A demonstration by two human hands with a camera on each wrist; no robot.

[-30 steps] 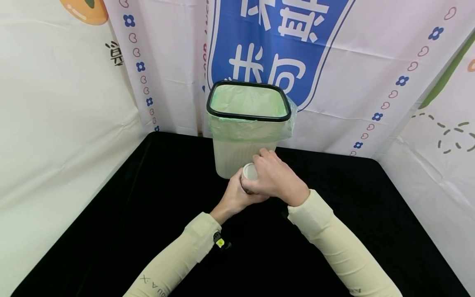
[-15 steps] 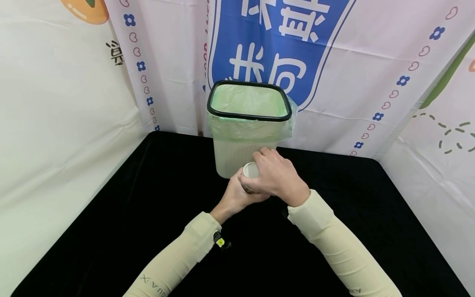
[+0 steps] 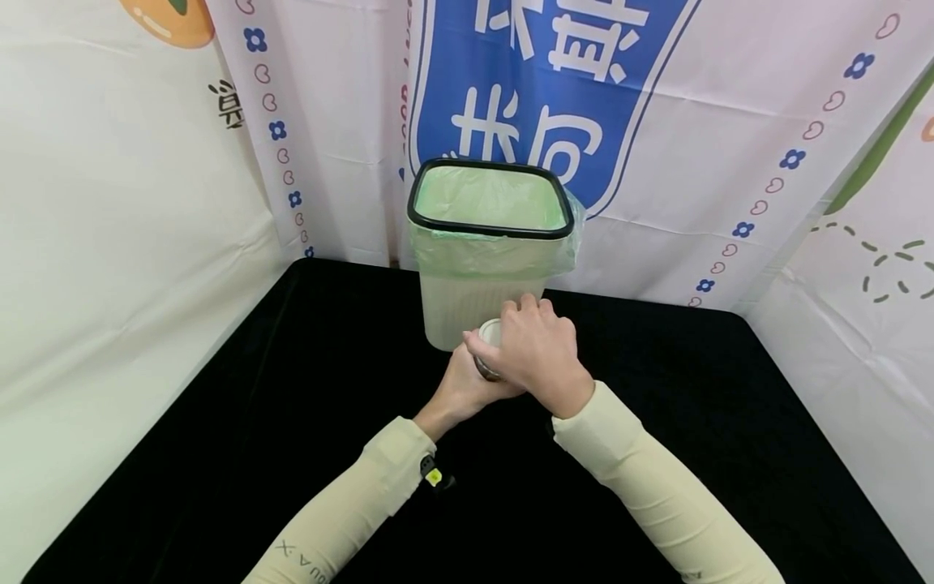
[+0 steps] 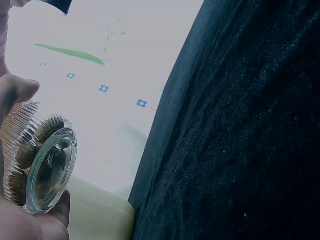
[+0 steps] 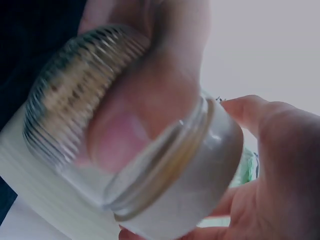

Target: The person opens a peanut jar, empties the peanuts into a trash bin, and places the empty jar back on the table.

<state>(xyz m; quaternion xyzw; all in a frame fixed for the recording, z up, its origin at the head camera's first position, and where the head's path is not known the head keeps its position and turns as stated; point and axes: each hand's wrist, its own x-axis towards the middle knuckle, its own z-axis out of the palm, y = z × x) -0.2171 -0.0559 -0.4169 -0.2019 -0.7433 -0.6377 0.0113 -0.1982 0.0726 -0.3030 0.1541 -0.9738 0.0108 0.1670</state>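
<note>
A clear ribbed glass jar point(image 5: 75, 95) with brown lumpy contents is held between my hands, in front of the bin. My left hand point(image 3: 463, 385) wraps round its body, and the round glass base point(image 4: 52, 170) faces the camera in the left wrist view. A white lid point(image 5: 185, 195) sits on the jar's mouth. My right hand point(image 3: 540, 349) holds this lid from above, thumb on one side and fingers on the other. In the head view the back of that hand hides part of the lid.
A pale bin point(image 3: 474, 312) with a black rim and a green liner bag point(image 3: 496, 258) stands just behind the hands, at the back of the black-covered table point(image 3: 336, 365). Printed white curtains point(image 3: 343, 130) enclose the back and sides.
My right hand has turned on the lid, its wrist shifting left and its thumb now farther left. The left hand and the jar stay almost in place.
</note>
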